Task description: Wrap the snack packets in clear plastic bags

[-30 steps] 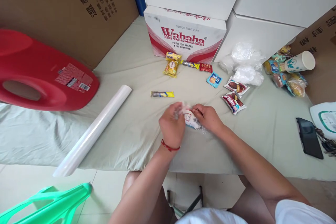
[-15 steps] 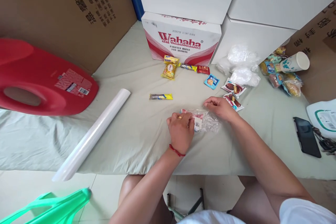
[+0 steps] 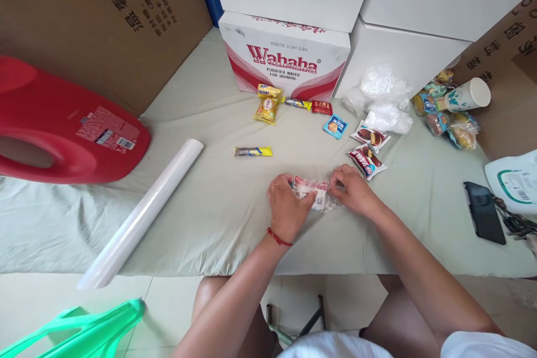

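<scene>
A red-and-white snack packet (image 3: 318, 194) lies inside a clear plastic bag (image 3: 333, 205) near the front of the cloth-covered table. My left hand (image 3: 286, 206), a red cord at its wrist, grips the packet's left end through the bag, thumb on top. At the bag's loose right end, my right hand (image 3: 351, 190) pinches the thin plastic between thumb and fingers. Just beyond the right hand are two chocolate-pie packets (image 3: 367, 162), overlapping slightly. My fingers hide part of the bagged packet.
A yellow snack stick (image 3: 253, 151) and a blue sachet (image 3: 335, 126) lie beyond my hands. Crumpled clear bags (image 3: 386, 95) sit by white boxes. Leftward are a plastic-film roll (image 3: 146, 210) and a red jug (image 3: 104, 162); a phone (image 3: 484, 212) is at right.
My right hand has moved in and closed on the bag's loose end. My left hand has shifted its grip leftward on the packet, showing more of it.
</scene>
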Demonstrator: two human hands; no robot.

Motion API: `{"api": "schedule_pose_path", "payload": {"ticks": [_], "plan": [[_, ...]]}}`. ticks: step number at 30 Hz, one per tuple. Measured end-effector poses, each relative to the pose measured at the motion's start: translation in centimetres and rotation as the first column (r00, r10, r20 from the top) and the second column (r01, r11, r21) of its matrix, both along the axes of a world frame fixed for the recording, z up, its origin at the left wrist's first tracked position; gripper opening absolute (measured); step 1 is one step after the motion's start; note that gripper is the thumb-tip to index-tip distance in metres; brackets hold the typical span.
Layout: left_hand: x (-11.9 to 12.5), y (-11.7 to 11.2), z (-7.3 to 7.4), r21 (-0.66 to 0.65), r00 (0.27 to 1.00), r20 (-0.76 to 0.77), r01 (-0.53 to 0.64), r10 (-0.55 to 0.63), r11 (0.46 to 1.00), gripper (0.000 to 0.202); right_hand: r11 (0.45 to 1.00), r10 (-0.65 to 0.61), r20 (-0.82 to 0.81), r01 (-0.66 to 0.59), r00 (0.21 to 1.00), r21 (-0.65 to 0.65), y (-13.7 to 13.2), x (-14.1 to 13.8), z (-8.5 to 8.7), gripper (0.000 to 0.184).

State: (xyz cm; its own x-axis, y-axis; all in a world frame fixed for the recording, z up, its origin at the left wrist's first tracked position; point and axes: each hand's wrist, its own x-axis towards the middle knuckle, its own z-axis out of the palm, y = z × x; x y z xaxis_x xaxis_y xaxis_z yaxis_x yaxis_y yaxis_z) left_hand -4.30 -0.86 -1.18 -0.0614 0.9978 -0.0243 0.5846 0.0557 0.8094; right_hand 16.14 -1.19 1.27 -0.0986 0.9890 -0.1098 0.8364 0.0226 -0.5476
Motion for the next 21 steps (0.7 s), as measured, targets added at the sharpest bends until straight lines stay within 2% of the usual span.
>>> {"api": "schedule_pose_path", "payload": {"ticks": [1, 3, 5, 6, 8, 10, 11, 13, 15, 17, 19, 21], "plan": [[0.1, -0.1, 0.0, 0.001, 0.998, 0.057, -0.006, 0.006, 1.0, 0.047, 1.0, -0.021, -0.048, 0.022, 0.999, 0.012, -0.3, 0.0, 0.1, 0.009], [0.3, -0.3, 0.0, 0.06, 0.992, 0.123, -0.035, 0.027, 0.998, 0.046, 0.994, -0.097, -0.169, 0.088, 0.981, -0.061, -1.1, -0.3, 0.1, 0.014], [0.5, -0.5, -0.2, 0.221, 0.995, 0.101, -0.047, 0.025, 0.974, 0.043, 0.973, -0.202, -0.328, 0.149, 0.923, -0.178, -1.8, -1.0, -0.1, 0.021], [0.7, -0.7, -0.4, 0.332, 0.999, 0.054, -0.022, 0.004, 0.943, 0.04, 0.96, -0.25, -0.43, 0.164, 0.868, -0.228, -2.1, -1.5, -0.2, 0.023], [1.1, -0.8, -0.7, 0.542, 0.994, -0.09, 0.094, -0.053, 0.835, 0.027, 0.942, -0.323, -0.627, 0.18, 0.708, -0.282, -2.5, -2.7, -0.6, 0.028], [1.6, -0.8, -1.0, 0.644, 0.966, -0.24, 0.23, -0.093, 0.73, 0.018, 0.924, -0.381, -0.756, 0.199, 0.533, -0.326, -2.7, -4.0, -0.8, 0.033], [1.7, -0.6, -1.1, 0.647, 0.95, -0.292, 0.281, -0.11, 0.709, 0.017, 0.914, -0.406, -0.793, 0.208, 0.454, -0.349, -2.8, -4.5, -0.8, 0.035], [1.9, -0.3, -1.1, 0.589, 0.923, -0.332, 0.362, -0.193, 0.723, 0.02, 0.894, -0.445, -0.834, 0.22, 0.325, -0.391, -2.9, -5.3, -0.8, 0.043], [2.0, 0.0, -0.9, 0.511, 0.908, -0.269, 0.417, -0.32, 0.752, 0.027, 0.89, -0.451, -0.857, 0.205, 0.249, -0.408, -2.9, -5.8, -0.7, 0.05], [1.9, 0.2, -0.8, 0.471, 0.893, -0.119, 0.435, -0.434, 0.767, 0.039, 0.897, -0.436, -0.863, 0.208, 0.256, -0.391, -2.9, -6.1, -0.8, 0.048], [1.8, 0.2, -0.8, 0.442, 0.861, 0.089, 0.416, -0.5, 0.795, 0.045, 0.896, -0.436, -0.843, 0.235, 0.314, -0.376, -2.7, -6.3, -1.0, 0.043], [1.5, 0.5, -0.8, 0.388, 0.774, 0.362, 0.382, -0.52, 0.839, 0.045, 0.883, -0.459, -0.821, 0.27, 0.339, -0.383, -2.4, -6.4, -1.3, 0.043]]}}
